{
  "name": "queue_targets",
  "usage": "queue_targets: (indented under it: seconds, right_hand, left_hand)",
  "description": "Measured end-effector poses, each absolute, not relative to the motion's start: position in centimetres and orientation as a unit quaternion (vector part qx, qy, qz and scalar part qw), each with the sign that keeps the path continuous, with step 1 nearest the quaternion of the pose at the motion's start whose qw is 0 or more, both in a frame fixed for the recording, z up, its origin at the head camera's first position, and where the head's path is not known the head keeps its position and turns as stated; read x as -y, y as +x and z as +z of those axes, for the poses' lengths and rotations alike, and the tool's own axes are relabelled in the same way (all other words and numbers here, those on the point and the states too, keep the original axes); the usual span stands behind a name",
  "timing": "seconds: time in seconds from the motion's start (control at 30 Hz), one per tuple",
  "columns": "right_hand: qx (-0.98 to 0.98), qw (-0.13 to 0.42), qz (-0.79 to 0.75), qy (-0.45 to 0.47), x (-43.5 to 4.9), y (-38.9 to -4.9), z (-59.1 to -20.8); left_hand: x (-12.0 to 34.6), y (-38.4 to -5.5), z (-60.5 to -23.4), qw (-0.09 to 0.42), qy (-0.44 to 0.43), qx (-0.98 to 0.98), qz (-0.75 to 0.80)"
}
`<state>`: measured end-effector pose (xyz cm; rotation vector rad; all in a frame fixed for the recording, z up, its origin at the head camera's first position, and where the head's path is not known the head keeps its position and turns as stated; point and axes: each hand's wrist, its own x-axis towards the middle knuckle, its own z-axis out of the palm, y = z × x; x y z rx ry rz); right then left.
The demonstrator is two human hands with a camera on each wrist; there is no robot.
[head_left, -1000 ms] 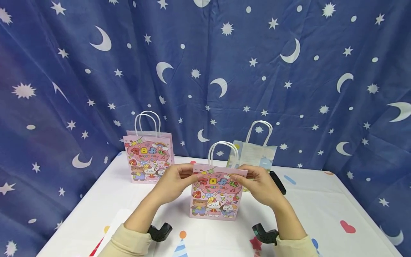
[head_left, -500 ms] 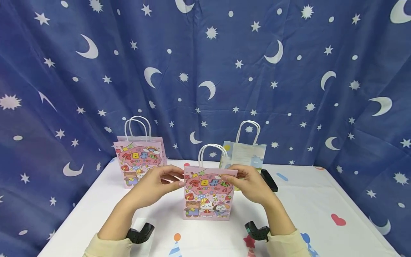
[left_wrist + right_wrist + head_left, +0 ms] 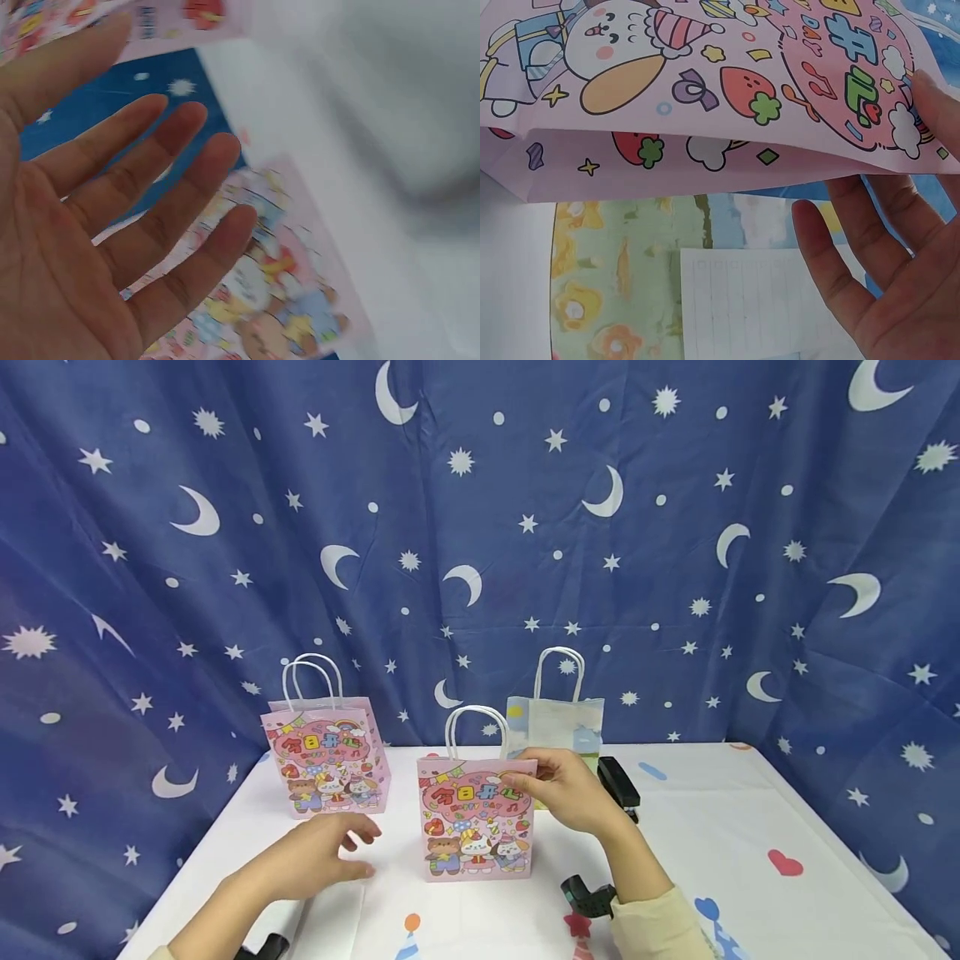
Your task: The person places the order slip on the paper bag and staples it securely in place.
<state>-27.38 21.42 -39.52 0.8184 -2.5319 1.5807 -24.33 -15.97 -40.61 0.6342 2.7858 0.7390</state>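
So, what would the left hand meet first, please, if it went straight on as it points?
Probably the left side of the near pink Happy Day paper bag, though depth is unclear.

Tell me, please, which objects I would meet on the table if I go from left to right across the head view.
Left pink bag → front pink bag, held by the right hand → pale bag standing behind it → black stapler.
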Motion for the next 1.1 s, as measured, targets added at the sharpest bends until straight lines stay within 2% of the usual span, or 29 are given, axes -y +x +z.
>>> queue_targets:
  seconds: [0.23, 0.47, 0.8, 1.1]
  right_hand:
    - [0.82, 0.025, 0.508, 0.263, -21.5, -27.4, -39.5]
    - [0.818, 0.026, 0.509, 0.264, -21.5, -27.3, -39.5]
    - [0.821, 0.028, 0.506, 0.263, -21.7, -27.3, -39.6]
    - [0.823, 0.026, 0.505, 0.26, -21.7, -27.3, -39.7]
  left_hand:
    - [17.9, -23.5, -42.7, 0.129, 0.184, -0.957, 0.182]
    - [18.5, -23.1, -43.9, 0.118, 0.213, -0.959, 0.145]
    - [18.8, -23.3, -44.3, 0.116, 0.2, -0.962, 0.143]
    - [19.1, -23.3, -44.4, 0.1, 0.232, -0.941, 0.224]
